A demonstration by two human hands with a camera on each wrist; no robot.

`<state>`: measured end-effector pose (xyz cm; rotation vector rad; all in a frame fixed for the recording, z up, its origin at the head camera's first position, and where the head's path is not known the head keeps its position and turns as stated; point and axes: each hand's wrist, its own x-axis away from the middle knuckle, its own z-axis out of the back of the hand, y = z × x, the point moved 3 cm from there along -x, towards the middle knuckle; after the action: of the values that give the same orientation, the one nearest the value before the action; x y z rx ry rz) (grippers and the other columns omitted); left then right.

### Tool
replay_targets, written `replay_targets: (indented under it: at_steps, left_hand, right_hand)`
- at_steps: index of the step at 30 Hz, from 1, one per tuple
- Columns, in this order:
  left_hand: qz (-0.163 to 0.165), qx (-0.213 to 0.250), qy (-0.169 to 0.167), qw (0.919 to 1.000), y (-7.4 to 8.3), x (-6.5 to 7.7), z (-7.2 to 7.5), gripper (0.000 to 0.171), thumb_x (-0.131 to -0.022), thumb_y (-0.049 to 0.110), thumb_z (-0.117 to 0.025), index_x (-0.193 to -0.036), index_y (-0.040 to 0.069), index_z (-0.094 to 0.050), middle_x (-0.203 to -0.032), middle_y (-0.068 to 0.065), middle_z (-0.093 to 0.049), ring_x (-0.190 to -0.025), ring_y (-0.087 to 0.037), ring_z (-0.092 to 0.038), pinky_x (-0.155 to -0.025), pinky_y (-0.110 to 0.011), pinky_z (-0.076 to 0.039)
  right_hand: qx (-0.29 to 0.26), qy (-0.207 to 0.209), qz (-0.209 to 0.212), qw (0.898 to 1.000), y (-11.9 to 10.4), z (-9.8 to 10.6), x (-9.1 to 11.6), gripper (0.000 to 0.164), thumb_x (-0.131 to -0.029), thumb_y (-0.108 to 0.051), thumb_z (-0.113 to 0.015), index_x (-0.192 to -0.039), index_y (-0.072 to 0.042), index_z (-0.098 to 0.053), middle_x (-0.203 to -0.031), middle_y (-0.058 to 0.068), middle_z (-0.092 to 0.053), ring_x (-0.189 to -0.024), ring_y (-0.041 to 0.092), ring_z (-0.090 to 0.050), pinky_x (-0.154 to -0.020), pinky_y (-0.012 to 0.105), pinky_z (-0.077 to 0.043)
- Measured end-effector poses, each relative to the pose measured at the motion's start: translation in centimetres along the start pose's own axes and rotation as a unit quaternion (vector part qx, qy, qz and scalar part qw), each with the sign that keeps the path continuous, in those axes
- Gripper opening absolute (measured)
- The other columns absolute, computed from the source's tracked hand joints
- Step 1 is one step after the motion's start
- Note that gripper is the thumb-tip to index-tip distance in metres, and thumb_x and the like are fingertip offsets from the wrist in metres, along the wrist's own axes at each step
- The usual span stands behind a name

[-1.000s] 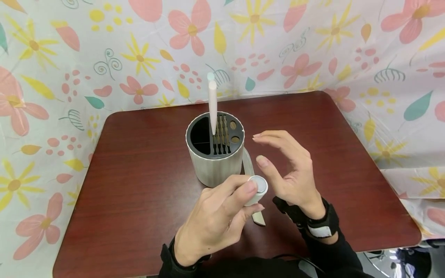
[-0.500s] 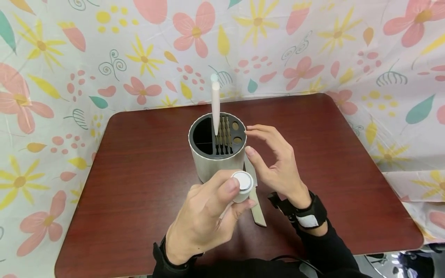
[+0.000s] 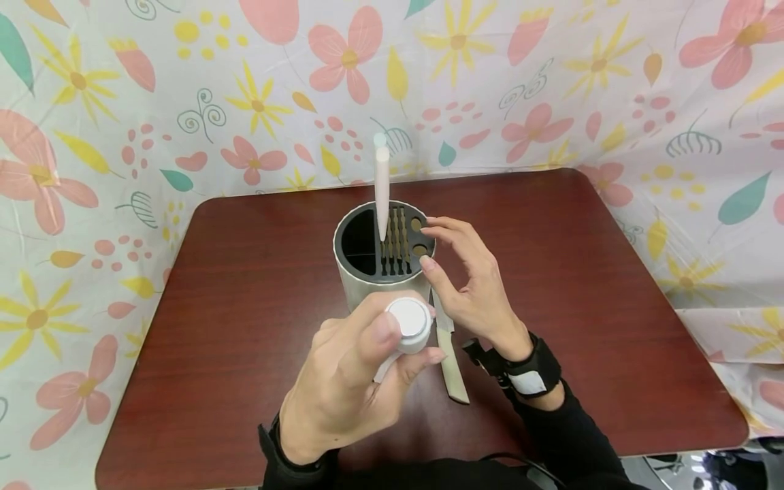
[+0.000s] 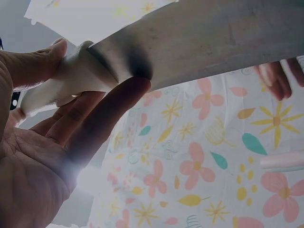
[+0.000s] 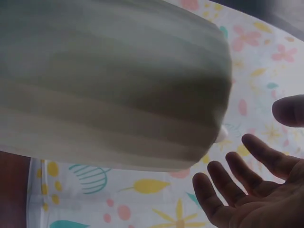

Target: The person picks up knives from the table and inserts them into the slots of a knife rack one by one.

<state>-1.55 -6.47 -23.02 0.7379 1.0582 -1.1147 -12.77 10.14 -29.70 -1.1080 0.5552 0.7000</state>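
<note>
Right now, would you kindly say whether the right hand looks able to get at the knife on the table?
Probably yes: the right hand grips nothing and the knife's handle lies uncovered, though the left hand, holding another knife, is close by.

In the head view, a reddish-brown desk (image 3: pixel 257 306) with rounded far corners spans the middle and bottom. A white cloth (image 3: pixel 282 41) printed with pink and yellow flowers fills the top and both sides. A shiny metal object (image 3: pixel 698 471) shows at lower right, too cut off to identify.

The knife handle (image 3: pixel 411 318) is white, the holder (image 3: pixel 361 284) off-white, the cloth (image 3: pixel 294 129) pink-and-yellow floral.
</note>
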Motion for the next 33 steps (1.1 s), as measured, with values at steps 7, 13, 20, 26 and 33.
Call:
replay_targets:
  at_steps: [7, 13, 20, 26, 33]
  left_hand:
    - [-0.009, 0.013, 0.008, 0.9998, -0.4, -0.1, 0.1, 0.092, -0.085, 0.008, -0.081, -0.154, 0.006, -0.022, -0.096, -0.020, -0.068, -0.089, -0.023, -0.072, -0.078, -0.023, -0.061]
    - [-0.016, 0.028, 0.023, 0.9992, -0.7, -0.1, 0.5, 0.097, -0.086, 0.011, -0.081, -0.159, 0.010, -0.017, -0.095, -0.021, -0.069, -0.087, -0.023, -0.073, -0.075, -0.022, -0.061]
    - [-0.019, 0.033, 0.047, 0.9982, -1.1, 0.2, 0.8, 0.094, -0.084, 0.011, -0.083, -0.154, 0.008, -0.021, -0.090, -0.022, -0.069, -0.083, -0.025, -0.073, -0.072, -0.026, -0.061]
    - [-0.024, 0.030, 0.051, 0.9980, -1.1, 0.4, 0.9, 0.095, -0.082, 0.011, -0.085, -0.152, 0.008, -0.021, -0.091, -0.022, -0.069, -0.082, -0.026, -0.073, -0.072, -0.028, -0.061]
    - [-0.019, 0.029, 0.061, 0.9975, -1.1, 0.9, 1.0, 0.098, -0.079, 0.011, -0.087, -0.152, 0.009, -0.021, -0.093, -0.022, -0.071, -0.082, -0.025, -0.074, -0.069, -0.026, -0.061]
  right_hand:
    - [0.010, 0.002, -0.017, 1.000, 0.9, -0.4, 0.1, 0.036, -0.096, -0.006, -0.062, -0.132, -0.004, -0.062, -0.144, 0.011, -0.056, -0.119, 0.026, -0.058, -0.101, 0.027, -0.044]
    - [0.019, -0.015, -0.033, 0.999, 1.6, -0.8, 0.2, 0.038, -0.100, -0.004, -0.054, -0.137, -0.007, -0.059, -0.149, 0.010, -0.052, -0.131, 0.024, -0.053, -0.103, 0.029, -0.043]
    - [0.022, -0.030, -0.053, 0.998, 2.4, -1.3, 0.3, 0.039, -0.103, -0.010, -0.052, -0.142, -0.004, -0.053, -0.154, 0.011, -0.045, -0.130, 0.025, -0.050, -0.101, 0.032, -0.041]
    - [0.023, -0.040, -0.083, 0.995, 3.0, -1.6, 0.4, 0.040, -0.104, -0.013, -0.051, -0.144, -0.006, -0.051, -0.157, 0.010, -0.041, -0.135, 0.024, -0.047, -0.103, 0.041, -0.044]
    - [0.016, -0.051, -0.120, 0.991, 3.7, -1.7, 0.6, 0.040, -0.108, -0.021, -0.046, -0.146, -0.010, -0.049, -0.159, 0.009, -0.037, -0.142, 0.023, -0.043, -0.106, 0.046, -0.047]
